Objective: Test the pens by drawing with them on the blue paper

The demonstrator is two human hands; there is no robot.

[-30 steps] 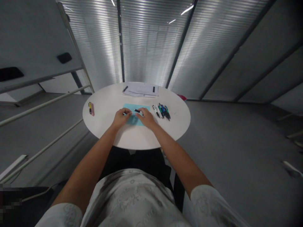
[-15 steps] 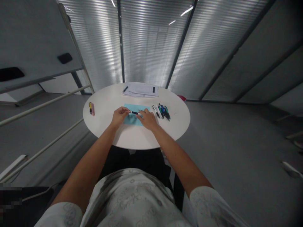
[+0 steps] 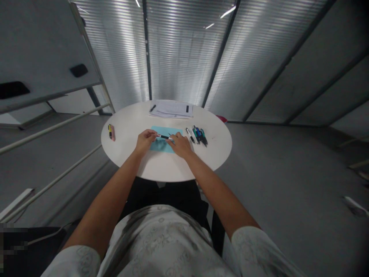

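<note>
Black and white, a slim pen spans the gap between a person's hands over a light-blue sheet on a round white table. The left hand pinches one end in its fingertips while the right hand grips the other; a thin dark sliver by the right fingertips is too small to identify. Whether the pen touches the sheet cannot be told. Just right of the sheet, a cluster of pens in white, black, green and blue lies side by side. Beyond the sheet, a stack of papers carries a small dark item at its left and a black patch at its right. Well left of the sheet, a yellow-and-black marker lies beside a pink one. Slatted blinds rise beyond the sheet; a red object, partly hidden, shows off to its right.
</note>
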